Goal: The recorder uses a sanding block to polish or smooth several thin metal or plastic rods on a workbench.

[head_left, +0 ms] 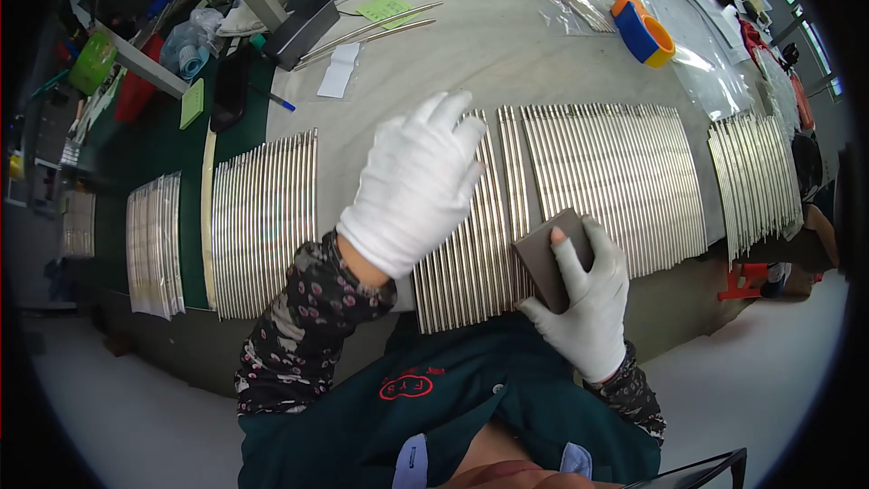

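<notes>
Dark green shirt [543, 421] was nearest to my camera, at the lower edge of the view. Beyond it I watched two white-gloved hands over the pale covering of the table [507, 54]. On the right, the right hand [588, 299] was grasping a dark grey block [538, 263], with the thumb at its near edge and one finger, its tip bare, lying on its flat face. This block stood tilted above a narrow row of rods [513, 163] and the left border of a wide row of rods [625, 181].

The left hand [412, 186] was over another row of silvery rods [462, 272], just beside the narrow one. Its fingers were slightly bent near the far end of the row, and I could not tell whether they were gripping any rod. Farther right lay one more bundle of rods [753, 181]; at the far side was an orange and blue ring-shaped object [643, 32].
</notes>
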Demonstrator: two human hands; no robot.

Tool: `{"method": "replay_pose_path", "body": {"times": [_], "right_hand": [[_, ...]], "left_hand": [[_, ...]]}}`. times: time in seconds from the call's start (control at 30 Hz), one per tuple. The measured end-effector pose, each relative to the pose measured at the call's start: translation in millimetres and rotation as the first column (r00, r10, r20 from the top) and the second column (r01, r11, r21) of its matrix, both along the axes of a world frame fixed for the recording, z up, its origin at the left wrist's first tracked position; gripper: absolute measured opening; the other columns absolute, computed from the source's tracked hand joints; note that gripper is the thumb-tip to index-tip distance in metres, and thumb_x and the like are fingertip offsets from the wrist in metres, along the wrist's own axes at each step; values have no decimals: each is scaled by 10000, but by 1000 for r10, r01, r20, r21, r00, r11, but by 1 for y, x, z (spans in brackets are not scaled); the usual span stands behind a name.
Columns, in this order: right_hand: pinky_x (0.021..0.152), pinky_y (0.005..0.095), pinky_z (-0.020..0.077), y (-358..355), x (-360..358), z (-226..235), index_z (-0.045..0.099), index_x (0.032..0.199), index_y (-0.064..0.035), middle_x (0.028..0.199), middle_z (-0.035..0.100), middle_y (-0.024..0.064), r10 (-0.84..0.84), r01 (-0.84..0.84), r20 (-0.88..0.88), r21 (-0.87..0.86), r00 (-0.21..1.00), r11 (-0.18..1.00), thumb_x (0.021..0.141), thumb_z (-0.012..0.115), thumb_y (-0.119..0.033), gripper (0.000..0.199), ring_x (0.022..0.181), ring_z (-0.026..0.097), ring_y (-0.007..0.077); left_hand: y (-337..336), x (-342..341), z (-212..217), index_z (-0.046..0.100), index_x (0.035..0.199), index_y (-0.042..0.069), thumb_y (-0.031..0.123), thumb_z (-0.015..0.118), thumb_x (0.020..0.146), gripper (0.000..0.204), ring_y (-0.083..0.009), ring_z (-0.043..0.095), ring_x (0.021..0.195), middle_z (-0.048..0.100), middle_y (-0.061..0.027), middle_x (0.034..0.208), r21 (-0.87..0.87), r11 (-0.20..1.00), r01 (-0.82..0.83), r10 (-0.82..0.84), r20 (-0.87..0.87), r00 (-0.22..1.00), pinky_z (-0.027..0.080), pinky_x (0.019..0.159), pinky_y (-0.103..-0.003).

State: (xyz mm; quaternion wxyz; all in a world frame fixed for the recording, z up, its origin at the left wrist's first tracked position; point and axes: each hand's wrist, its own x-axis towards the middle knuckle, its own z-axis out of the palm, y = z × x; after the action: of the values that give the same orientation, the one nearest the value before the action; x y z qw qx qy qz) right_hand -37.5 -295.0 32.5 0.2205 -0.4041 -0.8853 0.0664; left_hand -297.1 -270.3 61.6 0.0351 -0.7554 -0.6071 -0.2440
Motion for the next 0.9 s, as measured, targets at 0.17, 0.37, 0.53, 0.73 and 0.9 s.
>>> {"method": "replay_pose_path", "body": {"times": [0.17, 0.37, 0.53, 0.73, 0.9], "right_hand": [[883, 457, 453, -19, 26, 2, 482, 1432, -171, 1423, 423, 196, 72, -71, 23, -43, 997, 997, 546, 928, -333, 1006, 1190, 515, 364], [818, 438, 449, -16, 41, 2, 503, 1399, -185, 1397, 436, 180, 30, -28, 74, -24, 997, 999, 577, 917, -334, 932, 1197, 524, 351], [809, 429, 446, -17, 46, 1, 506, 1400, -200, 1399, 444, 177, 13, -14, 69, 5, 998, 1000, 588, 911, -339, 918, 1190, 532, 343], [811, 431, 441, -26, 48, -3, 499, 1414, -198, 1404, 451, 177, 15, -16, 24, 51, 1000, 999, 585, 908, -348, 937, 1190, 530, 343], [877, 475, 439, -33, 55, -4, 414, 1484, -215, 1421, 421, 220, 25, -21, -38, 117, 999, 993, 514, 931, -278, 1101, 1178, 515, 368]], "left_hand": [[82, -10, -28, 722, 1045, 12, 108, 670, 854, 219, -335, 632, 1079, 705, -158, 1059, -256, 966, 18, 50, 254, 966, 502, 942, -410], [97, 0, -57, 754, 984, 55, 96, 677, 847, 162, -325, 638, 974, 702, -139, 939, -205, 978, 25, -1, 115, 993, 515, 890, -395], [98, 4, -56, 755, 991, 53, 132, 664, 865, 174, -331, 639, 975, 686, -178, 999, -259, 966, 9, 42, 188, 981, 509, 893, -393], [93, 10, -39, 679, 1030, 5, 180, 648, 924, 207, -233, 626, 894, 657, -131, 944, -292, 955, 46, 67, 367, 928, 511, 808, -345], [79, 23, 4, 589, 1094, 67, 161, 662, 970, 171, -46, 535, 636, 600, 16, 835, -379, 889, 255, 257, 877, 406, 429, 567, -204]]}}
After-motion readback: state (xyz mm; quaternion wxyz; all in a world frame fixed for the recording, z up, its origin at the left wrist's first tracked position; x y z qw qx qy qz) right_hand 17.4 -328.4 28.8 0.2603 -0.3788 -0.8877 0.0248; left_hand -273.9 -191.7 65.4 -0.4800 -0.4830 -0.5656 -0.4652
